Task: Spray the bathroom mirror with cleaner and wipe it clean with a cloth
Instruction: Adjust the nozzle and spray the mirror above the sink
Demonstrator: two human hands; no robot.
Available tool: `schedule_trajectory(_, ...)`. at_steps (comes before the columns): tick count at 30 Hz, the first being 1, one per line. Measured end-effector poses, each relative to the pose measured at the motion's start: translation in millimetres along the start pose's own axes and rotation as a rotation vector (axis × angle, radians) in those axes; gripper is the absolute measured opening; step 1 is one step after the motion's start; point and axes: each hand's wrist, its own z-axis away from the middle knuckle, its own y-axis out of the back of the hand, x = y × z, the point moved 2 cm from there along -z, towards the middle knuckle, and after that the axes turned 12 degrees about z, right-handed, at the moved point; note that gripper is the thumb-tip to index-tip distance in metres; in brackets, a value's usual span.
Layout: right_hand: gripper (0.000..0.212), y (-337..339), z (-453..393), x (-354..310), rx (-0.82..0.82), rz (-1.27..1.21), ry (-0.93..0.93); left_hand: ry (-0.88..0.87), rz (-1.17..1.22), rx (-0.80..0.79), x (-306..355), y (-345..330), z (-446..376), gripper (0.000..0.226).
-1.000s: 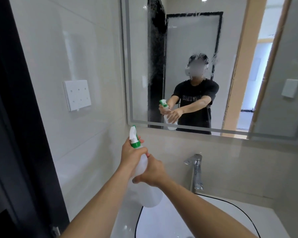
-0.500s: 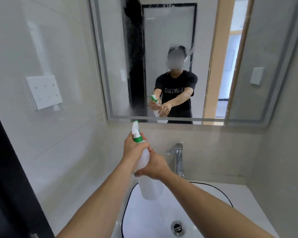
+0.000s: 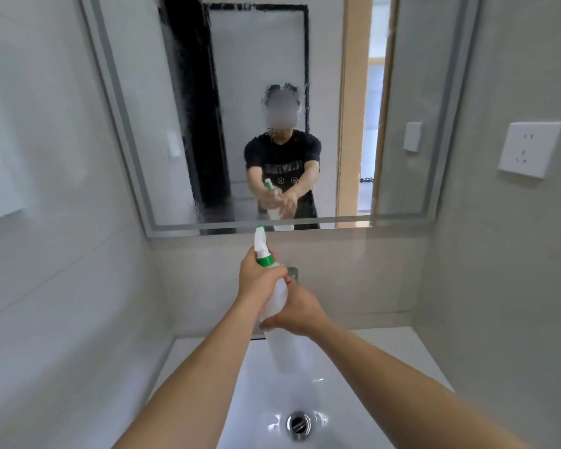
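A pale bench [image 3: 412, 348] runs along the wall below the hands, with a white basin [image 3: 259, 400] sunk into it. A metal drain [image 3: 299, 423] sits in the basin floor, below the right hand [image 3: 300, 314].

Both hands [image 3: 259, 277] around spray bottle [image 3: 277, 306]

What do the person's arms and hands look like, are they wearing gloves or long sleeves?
No gloves and no long sleeves. Both forearms are bare right down to the left hand and right hand. No watch, ring or bracelet shows. In the mirror you can see a black short-sleeved T-shirt with blurry lettering across the chest.
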Motion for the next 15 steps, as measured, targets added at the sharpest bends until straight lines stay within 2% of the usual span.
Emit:
schedule_trajectory(6, 0.089, 22.6, 3.9, 28.0, 0.044, -0.019, -0.076, 0.012, -0.014, -0.103, -4.5, -42.2, -1.8, 0.045)
schedule_trajectory(12, 0.083, 55.8, 4.7, 50.3, 0.109, -0.048, -0.094, -0.028, -0.055, -0.179, 0.5, -83.6, -9.0, 0.040)
schedule_trajectory(15, 0.087, 72.6, 3.8, 55.8, 0.170, -0.090, -0.098, -0.082, -0.078, -0.223, 12.6, -102.9, -11.9, 0.039)
